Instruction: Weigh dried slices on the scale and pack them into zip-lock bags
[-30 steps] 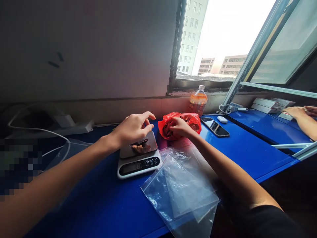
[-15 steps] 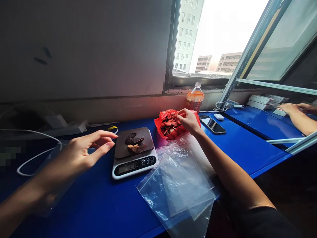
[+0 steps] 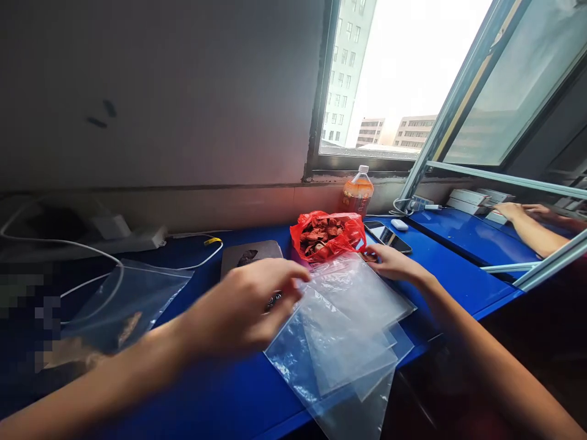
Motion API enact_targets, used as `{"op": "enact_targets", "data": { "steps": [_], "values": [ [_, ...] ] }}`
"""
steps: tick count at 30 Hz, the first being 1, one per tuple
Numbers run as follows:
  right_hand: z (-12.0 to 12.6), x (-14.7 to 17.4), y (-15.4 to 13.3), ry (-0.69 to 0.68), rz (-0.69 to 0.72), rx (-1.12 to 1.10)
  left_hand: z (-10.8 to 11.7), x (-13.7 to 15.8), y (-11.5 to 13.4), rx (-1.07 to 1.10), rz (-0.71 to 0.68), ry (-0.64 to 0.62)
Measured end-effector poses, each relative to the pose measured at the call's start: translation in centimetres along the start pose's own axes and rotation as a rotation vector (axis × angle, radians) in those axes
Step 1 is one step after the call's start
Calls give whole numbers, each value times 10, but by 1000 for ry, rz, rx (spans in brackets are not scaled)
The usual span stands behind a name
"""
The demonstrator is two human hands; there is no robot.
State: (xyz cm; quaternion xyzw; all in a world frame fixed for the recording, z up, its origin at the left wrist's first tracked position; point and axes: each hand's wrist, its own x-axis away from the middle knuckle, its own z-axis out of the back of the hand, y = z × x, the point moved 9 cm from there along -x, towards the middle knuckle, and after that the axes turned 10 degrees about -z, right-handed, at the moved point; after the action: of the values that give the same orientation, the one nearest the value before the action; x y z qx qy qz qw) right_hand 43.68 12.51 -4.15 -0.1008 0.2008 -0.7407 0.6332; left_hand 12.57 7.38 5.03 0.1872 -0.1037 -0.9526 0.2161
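My left hand (image 3: 257,302), a little blurred, reaches across the front of a kitchen scale (image 3: 271,249) and hides most of it. Its thumb and fingers are apart, with nothing visible between them. A dark dried piece (image 3: 247,257) on the scale's plate shows above the knuckles. To the right, my right hand (image 3: 394,264) pinches a brown dried slice (image 3: 368,258), partly hidden by the fingers, beside a red plastic bag (image 3: 355,231) full of reddish-brown dried slices (image 3: 321,235). Clear zip bags (image 3: 343,348) lie overlapped between the hands, partly over the table's front edge.
Another clear bag (image 3: 160,287) with brown pieces lies at left, near a white cable (image 3: 121,275) and power strip (image 3: 142,239). Behind the red bag stand an orange drink bottle (image 3: 358,194), a phone (image 3: 389,237) and a white earbud case (image 3: 399,225). A metal frame (image 3: 499,183) borders the right.
My left hand has moved right, across the scale toward the zip bags. My right hand has come out of the red bag to its right side with a slice. The view has shifted slightly.
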Motion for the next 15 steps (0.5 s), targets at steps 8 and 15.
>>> {"op": "enact_targets", "data": {
  "steps": [8, 15],
  "values": [
    [19, 3, -1, 190, -60, -70, -80, -165, -62, -219, 292, -303],
    [53, 29, -89, 393, 354, -162, -87, -212, -96, -193, 221, -417]
  ]
}}
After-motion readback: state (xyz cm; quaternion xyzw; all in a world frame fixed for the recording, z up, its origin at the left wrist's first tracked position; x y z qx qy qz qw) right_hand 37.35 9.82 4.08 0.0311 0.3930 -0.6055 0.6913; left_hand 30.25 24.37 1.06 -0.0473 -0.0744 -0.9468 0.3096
